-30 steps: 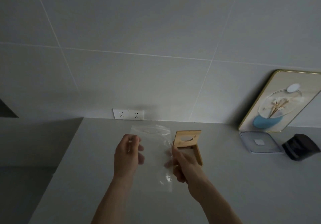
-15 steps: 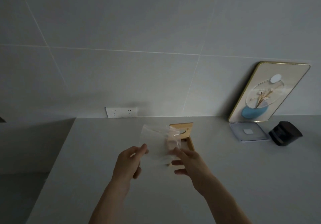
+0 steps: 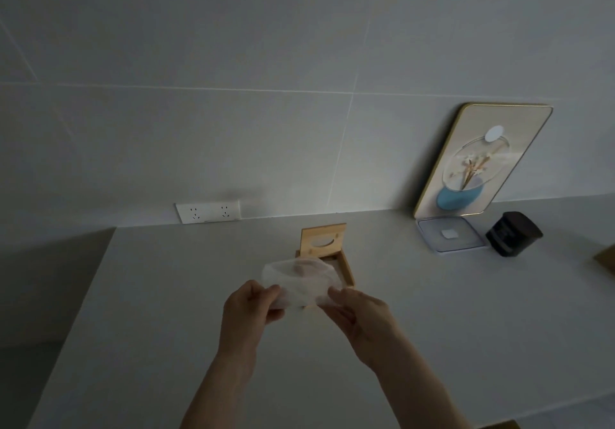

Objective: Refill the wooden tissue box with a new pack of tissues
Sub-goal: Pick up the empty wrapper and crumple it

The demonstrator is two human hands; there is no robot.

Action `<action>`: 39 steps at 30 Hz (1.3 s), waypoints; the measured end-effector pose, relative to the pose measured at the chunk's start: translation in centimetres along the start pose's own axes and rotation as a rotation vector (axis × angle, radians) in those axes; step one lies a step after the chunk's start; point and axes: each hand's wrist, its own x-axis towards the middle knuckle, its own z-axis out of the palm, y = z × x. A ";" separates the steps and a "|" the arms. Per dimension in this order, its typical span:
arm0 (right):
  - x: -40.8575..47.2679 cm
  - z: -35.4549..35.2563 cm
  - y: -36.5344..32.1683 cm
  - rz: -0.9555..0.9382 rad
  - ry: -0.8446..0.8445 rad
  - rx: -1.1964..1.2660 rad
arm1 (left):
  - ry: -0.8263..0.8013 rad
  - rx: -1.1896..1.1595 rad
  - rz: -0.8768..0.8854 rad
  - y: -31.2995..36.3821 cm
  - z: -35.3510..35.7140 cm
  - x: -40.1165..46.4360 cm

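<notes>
Tissue box (image 3: pixel 327 255) of pale wood is seen on the white counter (image 3: pixel 432 312), a little out from the tiled wall (image 3: pixel 299 62), with its slotted lid (image 3: pixel 322 240) raised upright at the far end and the open tray lying toward the viewer. A clear plastic bag (image 3: pixel 301 282), crumpled and blurred, is held just in front of the tray and above the counter, so that the near part of the box is partly hidden behind it. The bag's near left edge is pinched by the left hand (image 3: pixel 248 308), fingers closed on the film. Its near right edge is gripped by the right hand (image 3: pixel 361 315), thumb and fingertips closed on it. A double wall socket (image 3: pixel 208 211) is set low on the wall to the left. A framed picture (image 3: pixel 482 159) is leaned against the wall at the right, with a clear square lid (image 3: pixel 449 235) and a dark jar (image 3: pixel 513 234) on the counter just in front of it.
</notes>
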 end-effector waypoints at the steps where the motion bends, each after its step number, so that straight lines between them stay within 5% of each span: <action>1: 0.0 -0.2 -0.1 -0.004 0.013 -0.015 | 0.005 0.000 0.009 0.0 0.2 -0.1; 10: -0.2 -3.7 -1.2 -0.227 0.176 -0.329 | 0.038 0.289 0.200 -0.9 4.0 -1.9; 17: -0.8 -10.8 -2.9 -0.278 0.294 -0.445 | -0.051 0.296 0.102 -3.1 10.3 -4.0; 39: -4.8 -54.8 -2.3 -0.010 0.825 -0.059 | -0.650 0.734 -0.061 -23.6 44.4 -18.5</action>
